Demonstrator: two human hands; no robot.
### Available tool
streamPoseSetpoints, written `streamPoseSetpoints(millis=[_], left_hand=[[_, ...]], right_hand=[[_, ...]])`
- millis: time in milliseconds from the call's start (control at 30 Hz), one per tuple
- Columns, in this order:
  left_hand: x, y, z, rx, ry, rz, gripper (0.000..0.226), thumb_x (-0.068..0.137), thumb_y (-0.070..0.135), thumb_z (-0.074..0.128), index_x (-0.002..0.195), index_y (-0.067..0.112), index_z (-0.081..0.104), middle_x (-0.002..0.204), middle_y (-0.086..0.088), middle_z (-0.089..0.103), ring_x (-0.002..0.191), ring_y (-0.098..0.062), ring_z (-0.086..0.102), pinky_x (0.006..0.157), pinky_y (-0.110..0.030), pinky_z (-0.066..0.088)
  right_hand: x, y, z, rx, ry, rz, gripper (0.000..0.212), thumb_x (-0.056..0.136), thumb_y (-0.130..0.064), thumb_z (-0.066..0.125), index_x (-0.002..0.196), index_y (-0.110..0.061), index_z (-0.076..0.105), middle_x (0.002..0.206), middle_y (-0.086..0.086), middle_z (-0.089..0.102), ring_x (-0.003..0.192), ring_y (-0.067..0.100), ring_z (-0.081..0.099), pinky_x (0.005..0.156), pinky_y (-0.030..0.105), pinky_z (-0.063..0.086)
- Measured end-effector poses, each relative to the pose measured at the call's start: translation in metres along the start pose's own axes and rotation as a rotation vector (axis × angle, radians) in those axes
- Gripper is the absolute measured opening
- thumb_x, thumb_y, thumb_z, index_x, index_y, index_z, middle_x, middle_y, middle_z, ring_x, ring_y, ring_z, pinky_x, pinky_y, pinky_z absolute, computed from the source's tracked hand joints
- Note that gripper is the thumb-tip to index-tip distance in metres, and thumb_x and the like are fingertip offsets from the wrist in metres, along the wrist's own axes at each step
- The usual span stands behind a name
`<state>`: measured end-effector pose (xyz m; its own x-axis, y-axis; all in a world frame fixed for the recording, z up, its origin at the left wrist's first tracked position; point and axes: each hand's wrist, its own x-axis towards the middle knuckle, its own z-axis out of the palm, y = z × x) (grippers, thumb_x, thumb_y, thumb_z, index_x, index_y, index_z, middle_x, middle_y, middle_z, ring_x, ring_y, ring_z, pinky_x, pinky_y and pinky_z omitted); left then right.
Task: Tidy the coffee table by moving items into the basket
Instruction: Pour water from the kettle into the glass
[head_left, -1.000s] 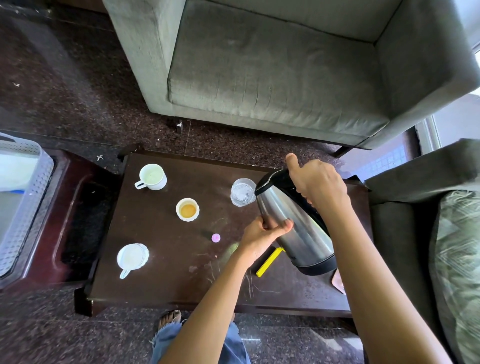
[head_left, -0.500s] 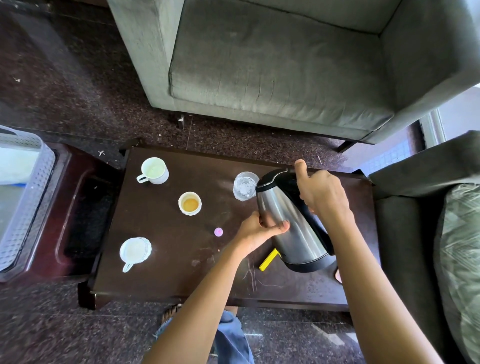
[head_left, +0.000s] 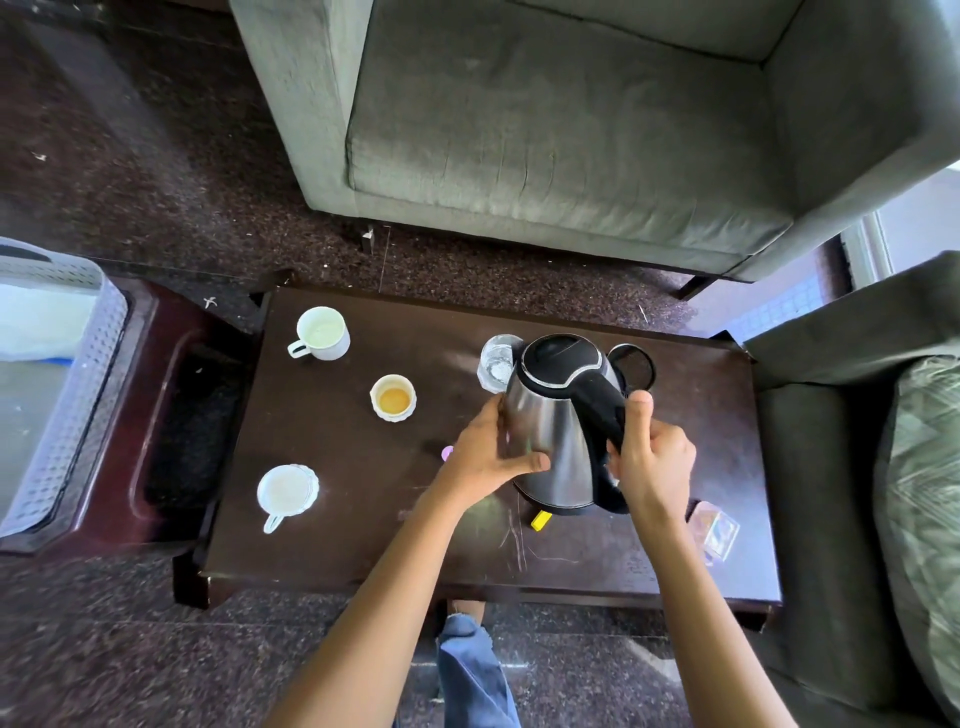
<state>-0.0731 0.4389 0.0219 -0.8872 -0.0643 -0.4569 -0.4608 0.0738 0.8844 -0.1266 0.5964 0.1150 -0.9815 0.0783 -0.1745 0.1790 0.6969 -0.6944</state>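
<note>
Where two forearms reach over the near edge of the dark, scratched wooden coffee table (head_left: 363, 545), both hands hold a rounded brushed-steel kettle (head_left: 561, 431) with a black plastic lid and handle, over the table's right half. The left hand (head_left: 488, 457) cups the steel wall, fingers wrapped round its left side and thumb laid across the front; the right hand (head_left: 652, 462) is clenched round the curved black handle, thumb pointing up along it. Whether the kettle's base touches the tabletop cannot be told. A yellow piece (head_left: 541, 519) peeks out beneath it, a clear plastic box (head_left: 714, 527) lies near the right edge, and a pink disc (head_left: 447, 453) shows beside the left hand. By the near left corner sits a fluted white cup (head_left: 287, 491); further back stand a small white cup of amber liquid (head_left: 393, 397), a clear glass (head_left: 493, 361) just behind the kettle, a black ring-shaped base (head_left: 636, 364), and a white mug (head_left: 323, 333) by the far left corner. Off the left edge sits a grey perforated plastic basket (head_left: 67, 384).
</note>
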Motion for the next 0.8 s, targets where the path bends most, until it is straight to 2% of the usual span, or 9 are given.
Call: streamPoseSetpoints(millis=[33,100,167,200,300,433,567,667,800], left_hand=[[-0.007,-0.002,-0.006,-0.008,0.042,0.009,0.082,0.070,0.037,0.083,0.137,0.022,0.037,0.112,0.020,0.058,0.103,0.003,0.057,0.087,-0.010,0.044],[-0.022,-0.011,-0.021,-0.033,0.158,-0.013,0.072,0.080,0.037,0.073,0.139,0.017,0.038,0.113,0.012,0.061,0.105,-0.004,0.058,0.091,-0.019,0.044],[-0.038,-0.020,-0.038,-0.072,0.284,-0.052,0.054,0.091,0.033,0.062,0.137,0.012,0.042,0.112,0.006,0.062,0.106,-0.008,0.058,0.090,-0.018,0.042],[-0.046,-0.024,-0.050,-0.063,0.356,-0.065,0.043,0.094,0.030,0.056,0.133,0.013,0.048,0.108,0.005,0.063,0.103,-0.009,0.059,0.085,-0.016,0.041],[-0.071,-0.034,-0.091,0.001,0.597,-0.036,0.022,0.098,0.020,0.049,0.116,0.015,0.058,0.103,0.004,0.068,0.098,-0.011,0.063,0.082,-0.016,0.041],[-0.100,-0.041,-0.157,-0.116,0.832,-0.019,0.022,0.096,0.008,0.045,0.111,0.011,0.060,0.098,-0.001,0.069,0.096,-0.017,0.066,0.089,-0.031,0.050],[-0.141,-0.038,-0.235,-0.142,1.025,0.033,0.021,0.098,0.010,0.042,0.109,0.010,0.060,0.100,-0.005,0.068,0.091,-0.014,0.065,0.089,-0.032,0.051],[-0.174,-0.043,-0.289,-0.181,1.183,0.028,0.018,0.096,0.008,0.043,0.102,0.015,0.059,0.096,-0.006,0.068,0.089,-0.020,0.065,0.090,-0.037,0.051],[-0.218,-0.068,-0.340,-0.233,1.334,-0.056,0.015,0.093,0.013,0.046,0.098,0.019,0.059,0.092,-0.004,0.069,0.093,-0.027,0.067,0.092,-0.042,0.051]], right_hand=[[-0.007,-0.001,0.001,0.054,0.012,-0.019,0.073,0.084,-0.064,0.027,0.040,-0.009,0.045,0.034,-0.004,0.048,0.041,0.006,0.047,0.049,0.024,0.037],[-0.019,-0.005,0.004,0.157,0.013,-0.079,0.079,0.083,-0.063,0.029,0.041,0.002,0.045,0.032,-0.001,0.045,0.035,0.006,0.041,0.043,0.024,0.034],[-0.028,-0.014,0.010,0.223,-0.007,-0.146,0.088,0.084,-0.062,0.029,0.048,0.016,0.045,0.039,0.021,0.045,0.034,0.005,0.043,0.040,0.019,0.035],[-0.033,-0.023,0.014,0.246,-0.011,-0.171,0.088,0.085,-0.061,0.028,0.049,0.018,0.044,0.041,0.024,0.044,0.034,0.004,0.045,0.040,0.014,0.035],[-0.047,-0.053,0.032,0.361,-0.048,-0.197,0.088,0.084,-0.062,0.030,0.051,0.018,0.043,0.044,0.018,0.046,0.035,0.004,0.044,0.041,0.019,0.035],[-0.070,-0.106,0.066,0.499,-0.124,-0.248,0.084,0.085,-0.060,0.031,0.049,0.015,0.041,0.043,0.021,0.044,0.038,0.013,0.043,0.044,0.025,0.034],[-0.101,-0.171,0.108,0.625,-0.225,-0.302,0.077,0.084,-0.056,0.030,0.048,0.012,0.040,0.042,0.010,0.044,0.036,0.008,0.039,0.039,0.020,0.032],[-0.126,-0.212,0.146,0.663,-0.295,-0.359,0.079,0.085,-0.055,0.031,0.050,0.015,0.035,0.043,0.020,0.041,0.038,0.014,0.038,0.042,0.025,0.029],[-0.163,-0.258,0.200,0.730,-0.387,-0.402,0.082,0.086,-0.054,0.034,0.052,0.020,0.037,0.045,0.028,0.039,0.040,0.016,0.041,0.041,0.019,0.034]])
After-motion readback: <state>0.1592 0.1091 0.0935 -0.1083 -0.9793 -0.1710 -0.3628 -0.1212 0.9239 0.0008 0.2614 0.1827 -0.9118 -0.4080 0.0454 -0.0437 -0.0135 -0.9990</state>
